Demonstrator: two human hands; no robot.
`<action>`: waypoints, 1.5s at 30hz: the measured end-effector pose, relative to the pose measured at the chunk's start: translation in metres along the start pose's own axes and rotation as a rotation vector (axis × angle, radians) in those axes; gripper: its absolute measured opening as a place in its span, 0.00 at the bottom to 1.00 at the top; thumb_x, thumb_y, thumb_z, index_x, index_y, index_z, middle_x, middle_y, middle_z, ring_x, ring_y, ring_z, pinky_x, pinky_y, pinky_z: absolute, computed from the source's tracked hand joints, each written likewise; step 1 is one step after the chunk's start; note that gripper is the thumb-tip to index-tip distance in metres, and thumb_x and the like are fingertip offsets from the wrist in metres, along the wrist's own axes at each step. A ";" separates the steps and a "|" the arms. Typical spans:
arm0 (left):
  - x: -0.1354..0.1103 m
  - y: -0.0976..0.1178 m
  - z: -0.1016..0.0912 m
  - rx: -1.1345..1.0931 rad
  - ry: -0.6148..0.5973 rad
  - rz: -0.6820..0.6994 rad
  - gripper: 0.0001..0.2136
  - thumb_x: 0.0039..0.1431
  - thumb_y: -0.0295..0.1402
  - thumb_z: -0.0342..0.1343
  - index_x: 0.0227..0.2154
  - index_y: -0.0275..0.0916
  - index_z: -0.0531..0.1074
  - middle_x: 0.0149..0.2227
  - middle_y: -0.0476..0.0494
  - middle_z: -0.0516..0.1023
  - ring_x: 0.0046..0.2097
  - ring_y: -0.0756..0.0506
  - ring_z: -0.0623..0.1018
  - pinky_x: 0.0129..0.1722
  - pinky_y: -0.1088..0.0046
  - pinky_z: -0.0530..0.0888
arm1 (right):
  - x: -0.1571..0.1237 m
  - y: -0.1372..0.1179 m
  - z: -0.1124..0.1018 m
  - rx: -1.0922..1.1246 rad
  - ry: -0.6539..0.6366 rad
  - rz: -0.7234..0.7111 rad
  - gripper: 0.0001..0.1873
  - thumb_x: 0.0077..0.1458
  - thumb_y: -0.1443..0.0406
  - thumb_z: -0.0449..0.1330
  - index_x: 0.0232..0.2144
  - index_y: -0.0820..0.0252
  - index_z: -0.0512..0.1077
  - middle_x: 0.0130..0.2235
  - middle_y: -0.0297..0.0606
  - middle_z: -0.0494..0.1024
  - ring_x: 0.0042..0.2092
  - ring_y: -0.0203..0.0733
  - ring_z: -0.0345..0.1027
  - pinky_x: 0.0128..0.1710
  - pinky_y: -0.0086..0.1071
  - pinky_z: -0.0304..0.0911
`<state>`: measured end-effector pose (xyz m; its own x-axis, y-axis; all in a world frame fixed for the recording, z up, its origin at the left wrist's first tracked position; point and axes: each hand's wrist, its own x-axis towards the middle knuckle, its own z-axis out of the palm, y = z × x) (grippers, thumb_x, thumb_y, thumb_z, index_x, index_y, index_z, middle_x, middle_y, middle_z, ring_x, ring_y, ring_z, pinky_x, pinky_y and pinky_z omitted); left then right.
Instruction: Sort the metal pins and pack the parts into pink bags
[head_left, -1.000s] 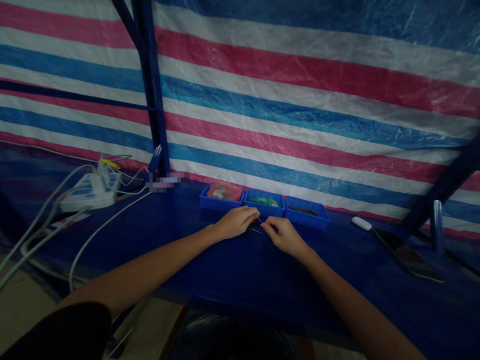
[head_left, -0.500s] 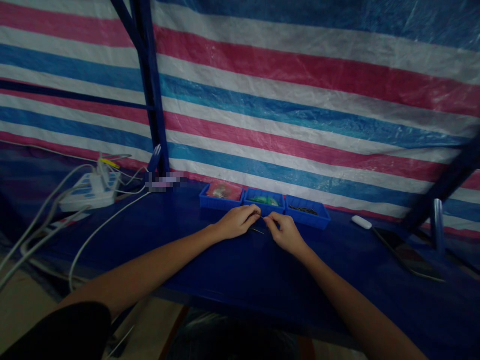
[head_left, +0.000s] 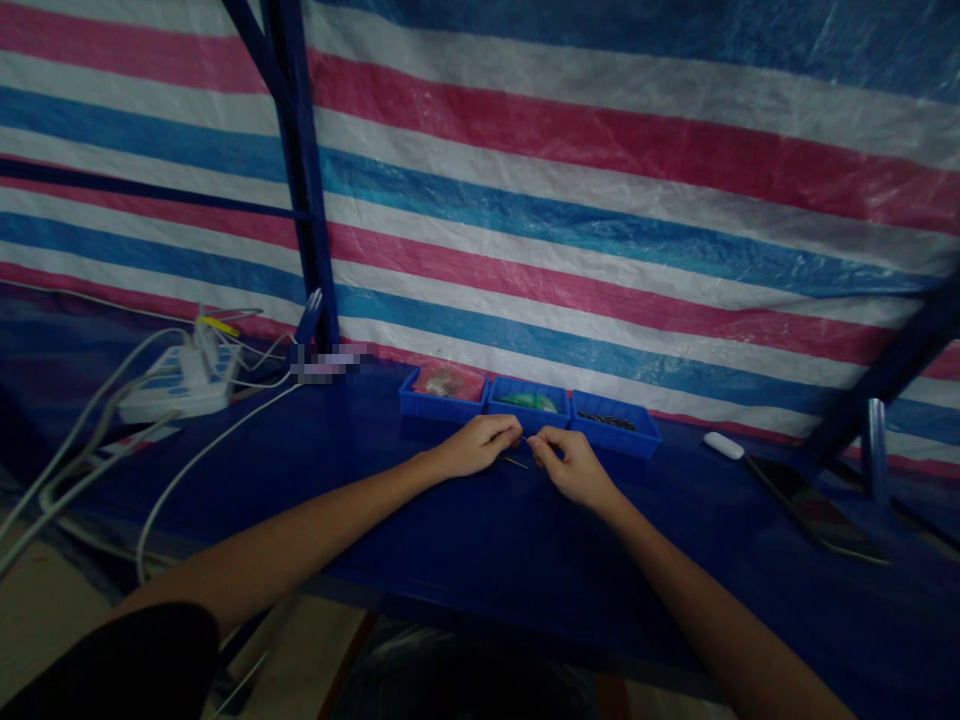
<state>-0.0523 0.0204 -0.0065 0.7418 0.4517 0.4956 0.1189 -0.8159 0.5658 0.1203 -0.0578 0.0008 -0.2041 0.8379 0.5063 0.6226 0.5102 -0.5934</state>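
Note:
My left hand and my right hand rest close together on the dark blue table, just in front of a row of small blue bins. Both hands have their fingers curled into a pinch, fingertips almost meeting. A thin dark pin-like piece lies or is held between them; what each pinch grips is too small to name. Behind the hands stand three bins: a left bin with reddish contents, a middle bin with green contents, and a right bin with dark small parts.
A white power strip with white cables sits at the table's left. A white oblong object and a dark phone lie at the right. A striped tarp and blue frame posts close off the back.
My right hand has edged slightly up and left towards my left hand, and the fingertips have drawn closer. Nothing else has moved.

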 end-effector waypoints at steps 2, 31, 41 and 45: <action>0.001 0.000 0.001 -0.073 -0.029 -0.033 0.16 0.65 0.40 0.41 0.28 0.36 0.65 0.27 0.50 0.68 0.30 0.51 0.68 0.33 0.76 0.65 | 0.000 -0.001 -0.001 -0.006 0.006 -0.009 0.16 0.58 0.61 0.50 0.19 0.59 0.62 0.19 0.30 0.64 0.24 0.33 0.58 0.25 0.27 0.53; -0.003 0.003 -0.003 0.338 0.157 0.037 0.12 0.65 0.35 0.43 0.34 0.38 0.70 0.32 0.46 0.75 0.36 0.48 0.74 0.37 0.73 0.68 | -0.001 0.004 -0.010 -0.299 0.046 -0.057 0.07 0.57 0.62 0.53 0.34 0.58 0.70 0.24 0.33 0.71 0.26 0.36 0.64 0.28 0.29 0.56; -0.004 0.007 -0.003 0.343 0.162 0.027 0.13 0.64 0.34 0.43 0.30 0.37 0.70 0.29 0.47 0.74 0.32 0.49 0.73 0.34 0.74 0.68 | -0.001 0.007 -0.008 -0.371 0.107 -0.071 0.06 0.57 0.64 0.54 0.33 0.58 0.70 0.24 0.34 0.72 0.26 0.38 0.65 0.29 0.30 0.57; -0.004 0.008 -0.003 0.353 0.158 0.042 0.13 0.64 0.34 0.43 0.30 0.37 0.70 0.29 0.46 0.74 0.32 0.49 0.73 0.34 0.74 0.68 | 0.000 0.006 -0.008 -0.376 0.133 -0.068 0.06 0.57 0.63 0.54 0.33 0.58 0.70 0.23 0.33 0.70 0.26 0.37 0.64 0.29 0.29 0.57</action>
<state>-0.0561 0.0130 -0.0014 0.6431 0.4432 0.6244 0.3313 -0.8962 0.2949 0.1301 -0.0565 0.0019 -0.1702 0.7596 0.6277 0.8491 0.4363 -0.2978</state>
